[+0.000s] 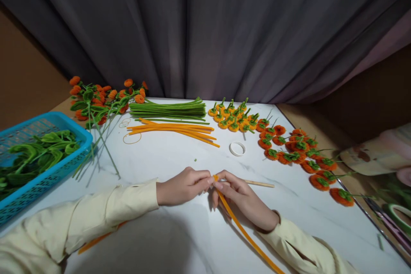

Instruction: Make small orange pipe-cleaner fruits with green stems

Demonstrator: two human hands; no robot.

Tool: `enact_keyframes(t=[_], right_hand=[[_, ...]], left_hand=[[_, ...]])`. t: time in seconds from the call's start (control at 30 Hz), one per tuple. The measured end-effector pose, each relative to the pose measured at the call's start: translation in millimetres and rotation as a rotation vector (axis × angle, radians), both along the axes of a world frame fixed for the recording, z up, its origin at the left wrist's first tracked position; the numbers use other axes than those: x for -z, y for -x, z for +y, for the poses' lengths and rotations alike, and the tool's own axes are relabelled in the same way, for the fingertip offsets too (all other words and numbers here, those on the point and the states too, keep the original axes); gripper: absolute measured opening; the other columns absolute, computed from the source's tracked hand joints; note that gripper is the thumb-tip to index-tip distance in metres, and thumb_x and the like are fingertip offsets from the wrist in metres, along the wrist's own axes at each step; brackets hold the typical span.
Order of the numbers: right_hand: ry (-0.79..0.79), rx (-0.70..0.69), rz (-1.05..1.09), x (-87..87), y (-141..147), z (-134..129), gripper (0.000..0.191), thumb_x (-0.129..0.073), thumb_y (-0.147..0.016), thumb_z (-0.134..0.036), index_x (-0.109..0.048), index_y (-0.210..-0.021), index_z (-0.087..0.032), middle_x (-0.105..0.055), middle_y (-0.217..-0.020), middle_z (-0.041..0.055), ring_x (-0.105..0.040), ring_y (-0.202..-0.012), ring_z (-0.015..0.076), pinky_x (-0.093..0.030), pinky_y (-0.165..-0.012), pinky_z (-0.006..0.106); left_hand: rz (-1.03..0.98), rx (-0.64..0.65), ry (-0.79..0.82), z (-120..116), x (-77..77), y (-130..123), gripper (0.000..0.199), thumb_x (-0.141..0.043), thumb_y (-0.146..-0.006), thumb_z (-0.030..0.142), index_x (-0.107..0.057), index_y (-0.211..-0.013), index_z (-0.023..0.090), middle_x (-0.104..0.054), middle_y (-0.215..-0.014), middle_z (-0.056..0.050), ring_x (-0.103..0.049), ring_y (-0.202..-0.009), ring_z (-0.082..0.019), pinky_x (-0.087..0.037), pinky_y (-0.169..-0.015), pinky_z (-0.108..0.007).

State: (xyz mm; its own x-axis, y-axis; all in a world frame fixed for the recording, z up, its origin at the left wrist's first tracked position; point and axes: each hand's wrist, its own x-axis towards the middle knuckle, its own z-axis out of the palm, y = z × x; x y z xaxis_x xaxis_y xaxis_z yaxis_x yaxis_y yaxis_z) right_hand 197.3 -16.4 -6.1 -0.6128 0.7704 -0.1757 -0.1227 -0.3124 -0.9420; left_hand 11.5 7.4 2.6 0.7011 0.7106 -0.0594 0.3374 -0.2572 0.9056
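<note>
My left hand and my right hand meet over the white tabletop, fingertips pinched together. Between them is an orange pipe cleaner, its upper end bent at the fingertips and its long tail running down past my right wrist. A thin wooden stick pokes out behind my right hand; whether that hand grips it or it lies on the table I cannot tell. Another orange strip shows partly under my left forearm. Ahead lie loose orange pipe cleaners and a bundle of green pipe cleaners.
A blue basket of green leaves stands left. Behind it lie orange flowers on stems. A white tape ring, small yellow pumpkin shapes and orange pumpkin shapes spread rightward. Scissors and green tape sit far right.
</note>
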Motion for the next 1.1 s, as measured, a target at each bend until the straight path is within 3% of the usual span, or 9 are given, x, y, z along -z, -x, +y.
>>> enact_keyframes(t=[1.1], right_hand=[[-0.001,0.004,-0.045,5.3,0.1,-0.3,0.025,-0.047,-0.09,-0.04,-0.051,-0.086,-0.016,-0.061,-0.062,-0.0007,-0.045,-0.039,0.006,-0.037,-0.038,0.019]], left_hand=[[-0.017,-0.002,0.011,0.8,1.3,-0.8,0.029,-0.034,-0.091,0.028,-0.045,-0.067,0.016,-0.043,-0.059,0.005,-0.039,-0.054,-0.008,-0.032,-0.055,-0.02]])
